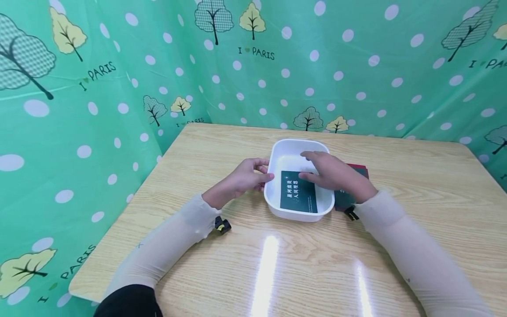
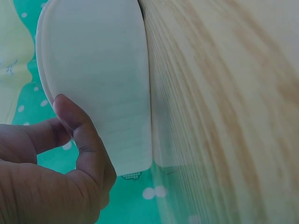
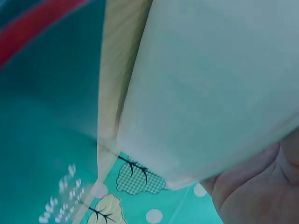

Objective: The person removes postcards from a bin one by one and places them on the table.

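A white plastic basin stands on the table, its wall large in the left wrist view. My left hand pinches the basin's left rim between thumb and fingers. Flat inside the basin lies a dark green card or booklet with white characters. Over the right rim reaches my right hand, thumb apart from its extended fingers, above the basin's inside. It appears to hold nothing. Beside the basin on the right, more dark green booklets lie partly hidden under my right wrist, one showing a red edge.
The pale wooden table carries all this. Behind it hangs a green dotted cloth with trees. A small black object shows by the left wrist, another black piece by the right cuff.
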Demonstrator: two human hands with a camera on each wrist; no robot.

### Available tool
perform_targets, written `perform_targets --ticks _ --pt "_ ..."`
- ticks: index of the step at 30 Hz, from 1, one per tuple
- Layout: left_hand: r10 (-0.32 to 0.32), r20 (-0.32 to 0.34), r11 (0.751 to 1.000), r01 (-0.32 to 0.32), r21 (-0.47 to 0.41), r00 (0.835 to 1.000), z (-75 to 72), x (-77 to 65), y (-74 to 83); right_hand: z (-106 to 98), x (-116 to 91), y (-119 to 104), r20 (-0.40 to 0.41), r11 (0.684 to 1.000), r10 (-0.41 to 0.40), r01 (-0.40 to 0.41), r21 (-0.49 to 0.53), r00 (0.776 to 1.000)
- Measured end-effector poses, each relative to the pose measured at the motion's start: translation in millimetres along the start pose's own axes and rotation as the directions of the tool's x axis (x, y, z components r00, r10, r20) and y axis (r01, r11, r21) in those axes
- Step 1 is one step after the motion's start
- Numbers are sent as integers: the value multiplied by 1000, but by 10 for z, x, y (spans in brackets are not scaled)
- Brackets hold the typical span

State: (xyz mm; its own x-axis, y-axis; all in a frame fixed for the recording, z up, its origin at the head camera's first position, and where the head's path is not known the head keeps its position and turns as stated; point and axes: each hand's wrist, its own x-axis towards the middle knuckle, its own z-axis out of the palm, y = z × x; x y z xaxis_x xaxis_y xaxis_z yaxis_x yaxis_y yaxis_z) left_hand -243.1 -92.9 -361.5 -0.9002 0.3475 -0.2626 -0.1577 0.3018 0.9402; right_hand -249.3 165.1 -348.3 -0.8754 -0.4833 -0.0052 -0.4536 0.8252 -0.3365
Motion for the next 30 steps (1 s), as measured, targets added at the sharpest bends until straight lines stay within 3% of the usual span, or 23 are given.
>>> perform_targets --ticks 7,14,23,30 --pt "-15 12 1000 15 5 1000 -11 -9 12 52 6 -52 88 1000 1 1 -19 996" --pt "-7 -4 1000 7 -3 1000 -13 -11 14 85 14 -52 107 996 -12 22 -90 994" --pt "-6 3 1000 6 0 1000 -14 1 4 126 20 -46 159 977 33 2 -215 987" --pt "-11 6 1000 11 -2 1000 -7 -11 13 144 28 -63 179 973 60 -18 -229 982"
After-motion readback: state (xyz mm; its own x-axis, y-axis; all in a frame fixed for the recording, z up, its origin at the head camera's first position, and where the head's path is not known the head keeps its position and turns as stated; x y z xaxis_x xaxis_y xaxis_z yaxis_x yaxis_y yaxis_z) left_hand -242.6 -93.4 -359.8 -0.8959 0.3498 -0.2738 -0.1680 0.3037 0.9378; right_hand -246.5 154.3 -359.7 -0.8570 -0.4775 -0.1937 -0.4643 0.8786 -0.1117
